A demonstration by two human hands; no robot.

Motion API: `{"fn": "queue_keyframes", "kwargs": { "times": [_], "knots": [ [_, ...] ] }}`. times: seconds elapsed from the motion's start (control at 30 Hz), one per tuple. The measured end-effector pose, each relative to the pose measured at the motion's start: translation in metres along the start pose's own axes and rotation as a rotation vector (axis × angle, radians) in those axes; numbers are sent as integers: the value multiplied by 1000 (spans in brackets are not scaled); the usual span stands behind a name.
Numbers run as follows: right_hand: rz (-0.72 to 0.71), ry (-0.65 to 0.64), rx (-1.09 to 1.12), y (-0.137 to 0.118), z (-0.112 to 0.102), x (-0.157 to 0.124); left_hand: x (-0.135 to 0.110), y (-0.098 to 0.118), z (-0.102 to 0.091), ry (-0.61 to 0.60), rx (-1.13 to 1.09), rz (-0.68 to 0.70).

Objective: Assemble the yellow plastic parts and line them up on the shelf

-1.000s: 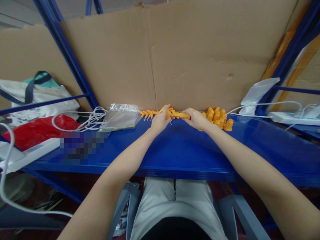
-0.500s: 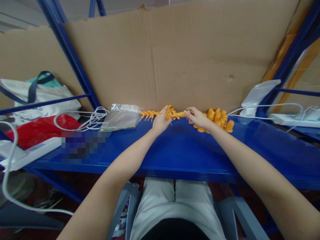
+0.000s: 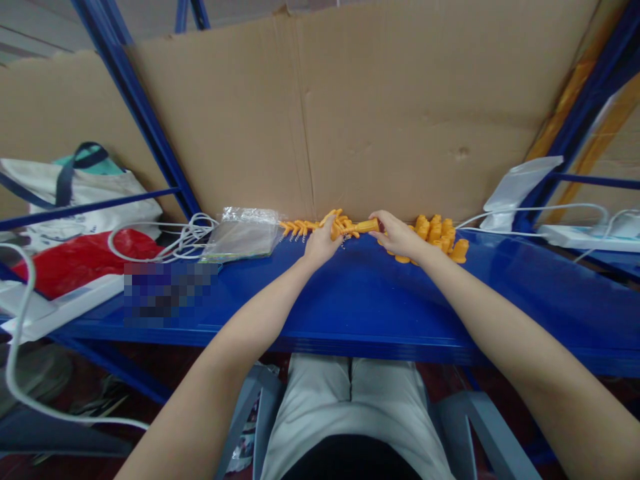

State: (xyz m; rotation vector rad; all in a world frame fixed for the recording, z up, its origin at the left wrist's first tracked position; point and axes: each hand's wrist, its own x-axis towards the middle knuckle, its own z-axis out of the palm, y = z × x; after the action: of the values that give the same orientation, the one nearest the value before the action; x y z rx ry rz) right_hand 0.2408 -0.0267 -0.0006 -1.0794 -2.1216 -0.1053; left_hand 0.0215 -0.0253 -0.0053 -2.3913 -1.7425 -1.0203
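Note:
Near the back of the blue tabletop, my left hand is closed around orange plastic pieces at the right end of a row of orange pieces with spiral metal tips. Which piece it grips is partly hidden by the fingers. My right hand pinches the right end of an orange plastic tube, which lies level between both hands. The tube's left end meets the orange pieces by my left hand; whether they are joined I cannot tell. Beside my right hand stand several orange cup-shaped pieces, some of them covered by it.
A clear plastic bag stack lies left of the row. Coiled white cable, a red bag and a white tote bag are farther left. A cardboard sheet walls off the back. White packaging stands at right.
My right hand has closed on the orange tube's right end, and the tube shows more fully between the hands. My left hand has hardly moved.

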Motion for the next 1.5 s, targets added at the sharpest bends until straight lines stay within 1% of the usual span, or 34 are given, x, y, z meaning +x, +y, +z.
{"fn": "queue_keyframes", "kwargs": {
  "times": [0.07,0.2,0.3,0.4,0.5,0.6,0.67,0.77,0.9,1.0,1.1,1.2,1.37,1.5],
  "knots": [
    [-6,-9,-8,1,1,-1,0,0,0,1,1,1],
    [54,-49,12,3,5,-1,-1,-1,1,12,-5,22],
    [73,-90,-19,5,7,0,-2,0,1,11,0,24],
    [41,-129,-92,5,7,2,-3,0,2,-8,16,14],
    [-20,-148,-183,2,4,2,-3,1,2,-24,28,7],
    [-70,-170,-317,-4,0,1,-3,1,1,-32,31,2],
    [-70,-175,-406,-8,-3,-1,-3,2,0,-36,26,-11],
    [-53,-161,-475,-12,-6,-3,-4,2,-1,-40,16,-29],
    [-23,-163,-470,-17,-5,-6,-4,3,-2,-35,19,-44],
    [27,-194,-487,-22,-5,-7,-5,5,-3,-37,24,-58],
    [101,-251,-557,-28,-7,-8,-5,6,-4,-34,31,-82],
    [164,-273,-599,-28,-9,-8,-4,6,-5,-28,40,-125],
    [219,-196,-570,-18,-7,-8,-2,3,-3,7,35,-125],
    [227,-175,-511,-11,0,-8,-3,3,-3,8,34,-136]
  ]
}}
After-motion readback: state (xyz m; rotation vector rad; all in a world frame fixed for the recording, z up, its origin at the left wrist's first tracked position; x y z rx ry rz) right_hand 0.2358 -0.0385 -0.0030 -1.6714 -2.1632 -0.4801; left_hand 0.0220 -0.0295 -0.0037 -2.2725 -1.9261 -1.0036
